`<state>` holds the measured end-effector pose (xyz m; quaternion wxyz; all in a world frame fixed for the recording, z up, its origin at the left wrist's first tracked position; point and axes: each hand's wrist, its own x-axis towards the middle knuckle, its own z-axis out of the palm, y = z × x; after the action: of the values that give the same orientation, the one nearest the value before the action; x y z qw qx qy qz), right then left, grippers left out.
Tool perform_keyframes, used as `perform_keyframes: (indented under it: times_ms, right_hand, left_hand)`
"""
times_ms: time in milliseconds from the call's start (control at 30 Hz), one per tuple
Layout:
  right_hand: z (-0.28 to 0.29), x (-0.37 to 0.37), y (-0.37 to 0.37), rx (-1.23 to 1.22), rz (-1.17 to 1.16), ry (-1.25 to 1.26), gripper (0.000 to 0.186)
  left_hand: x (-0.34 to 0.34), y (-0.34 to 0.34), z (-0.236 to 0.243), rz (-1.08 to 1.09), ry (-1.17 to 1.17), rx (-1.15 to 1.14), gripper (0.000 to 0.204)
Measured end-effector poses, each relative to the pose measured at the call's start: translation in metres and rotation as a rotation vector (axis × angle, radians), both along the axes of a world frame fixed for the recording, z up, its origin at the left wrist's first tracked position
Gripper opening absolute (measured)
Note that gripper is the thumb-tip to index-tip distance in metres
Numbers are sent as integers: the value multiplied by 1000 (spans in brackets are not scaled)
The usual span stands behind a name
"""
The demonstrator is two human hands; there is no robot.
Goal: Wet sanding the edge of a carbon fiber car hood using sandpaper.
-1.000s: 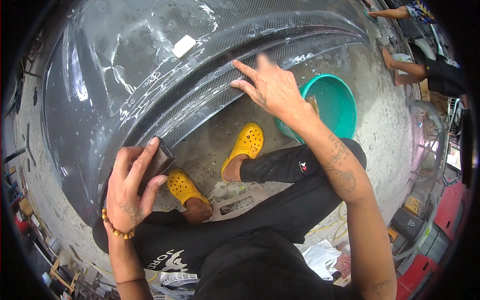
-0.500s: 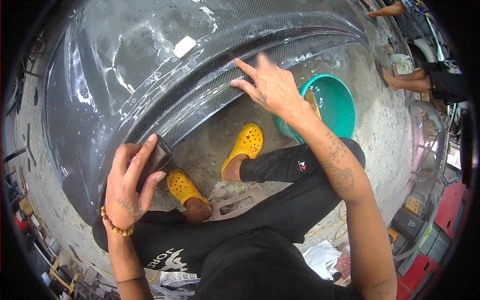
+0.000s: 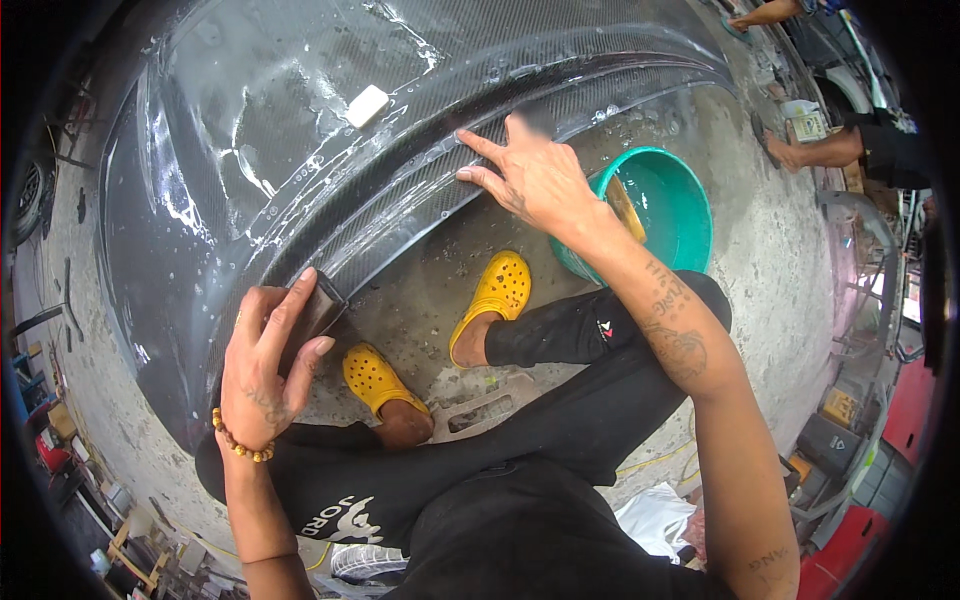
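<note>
My left hand [image 3: 268, 365] grips a dark, flat-sided block [image 3: 321, 316] on the curved lower edge of a wet, glossy carbon-fibre panel [image 3: 200, 120]. My right hand [image 3: 525, 180] rests farther along that raised edge, fingers apart and fingertips on the surface; the area at its longest fingertip is blurred. A small white block [image 3: 367, 106] lies on the panel above both hands. Just below my right hand stands a green bucket [image 3: 680, 210] with water and a brownish flat piece [image 3: 625, 208] in it, partly hidden by my arm.
My feet in yellow clogs [image 3: 500, 290] are on the concrete floor [image 3: 780, 260] by a pale slotted block [image 3: 478, 408]. Another person's bare leg [image 3: 830, 148] and an arm show at top right. Metal frames, red panels [image 3: 900, 400], a white cloth [image 3: 655, 520] and clutter surround me.
My right hand has shifted slightly down and left along the edge. The other person's leg has moved a little. My left hand stays on the block with only a slight shift.
</note>
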<state>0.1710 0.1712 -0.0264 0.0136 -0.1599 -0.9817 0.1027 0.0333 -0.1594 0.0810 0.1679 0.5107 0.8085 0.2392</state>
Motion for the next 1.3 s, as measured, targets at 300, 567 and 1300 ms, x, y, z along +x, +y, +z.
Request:
perform_keyframes:
  times_ms: [300,567,1300]
  right_hand:
    - [0,-3,0,16,-34,-18,52]
    - [-6,-2,-2,33,5,27,54]
    - [-5,-7,-11,25,56,-9,51]
  left_hand:
    - [-1,3,1,-22,5,31,62]
    - [-3,3,-8,4,1,3,61]
    - [-6,7,-16,0,26,-4,59]
